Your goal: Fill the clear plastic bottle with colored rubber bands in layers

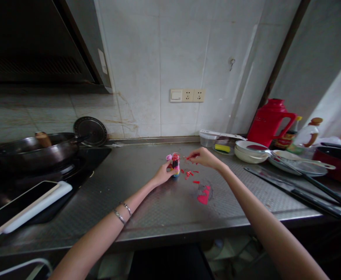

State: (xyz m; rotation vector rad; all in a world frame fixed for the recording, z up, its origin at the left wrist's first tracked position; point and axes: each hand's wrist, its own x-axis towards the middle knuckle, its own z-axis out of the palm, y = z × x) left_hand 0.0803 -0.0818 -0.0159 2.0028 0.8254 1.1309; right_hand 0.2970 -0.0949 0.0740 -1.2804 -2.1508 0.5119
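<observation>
My left hand (pixel 162 175) is closed round a small clear jar (pixel 175 166) that stands upright on the counter. Inside it are coloured layers, red near the top and blue at the bottom. A small pink ring-like piece (pixel 168 157) shows beside the jar's rim. Just right of the jar, my right hand (pixel 204 158) pinches a small red piece (pixel 187 158), too small to make out further. Several red scraps (pixel 189 174) lie scattered on the metal below that hand. Nearer me is a flat clear wrapper with a pinkish-red patch (pixel 203 197).
A wok (pixel 39 153) sits on the stove at left, near a phone (pixel 21 210). At right are a yellow sponge (pixel 222 148), white bowls (pixel 249 156), a red thermos (pixel 268 124), a long knife (pixel 293 190) and a red pot (pixel 332 167). The counter's front edge (pixel 170 237) is close.
</observation>
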